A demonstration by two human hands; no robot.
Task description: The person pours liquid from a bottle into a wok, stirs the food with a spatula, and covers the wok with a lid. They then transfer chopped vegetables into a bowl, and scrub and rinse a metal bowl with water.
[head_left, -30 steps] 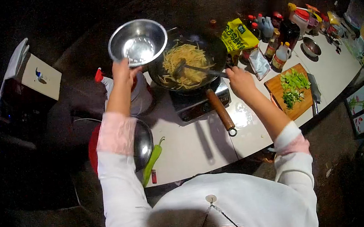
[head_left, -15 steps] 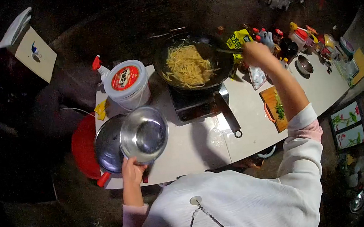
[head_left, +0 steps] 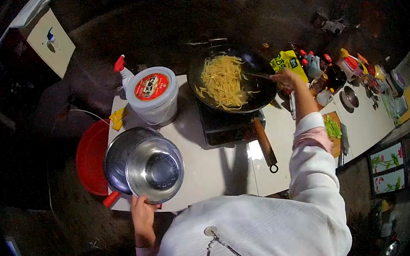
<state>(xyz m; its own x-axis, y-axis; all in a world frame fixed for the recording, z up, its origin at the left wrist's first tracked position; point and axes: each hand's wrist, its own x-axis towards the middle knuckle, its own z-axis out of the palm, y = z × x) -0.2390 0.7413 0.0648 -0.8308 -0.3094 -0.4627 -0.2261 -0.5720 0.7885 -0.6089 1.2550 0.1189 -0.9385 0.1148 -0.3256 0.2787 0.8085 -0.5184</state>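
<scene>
My left hand (head_left: 143, 215) is closed on the near rim of a shiny metal bowl (head_left: 162, 170), which is tilted and shows no food inside. The bowl overlaps a grey metal pan (head_left: 114, 160) with a red handle. My right hand (head_left: 286, 78) is closed round the end of a long-handled cooking utensil (head_left: 258, 75) that reaches into the black wok (head_left: 260, 94). The utensil's head is hard to make out. Pale yellow potato strips (head_left: 222, 81) lie heaped in the wok's left half. The wok sits on a black stove (head_left: 223, 132), its wooden handle pointing towards me.
A white lidded bucket (head_left: 155, 103) and a red-topped spray bottle (head_left: 124, 72) stand at the left, above a red basin (head_left: 88, 162). Right of the wok are a yellow packet (head_left: 288, 64), several bottles, a small metal bowl (head_left: 351, 97) and a cutting board (head_left: 336, 149) with chopped greens (head_left: 333, 127).
The metal bowl has moved down and slightly left in my left hand. My right hand has shifted down with the utensil still in the wok. The whole view has turned slightly.
</scene>
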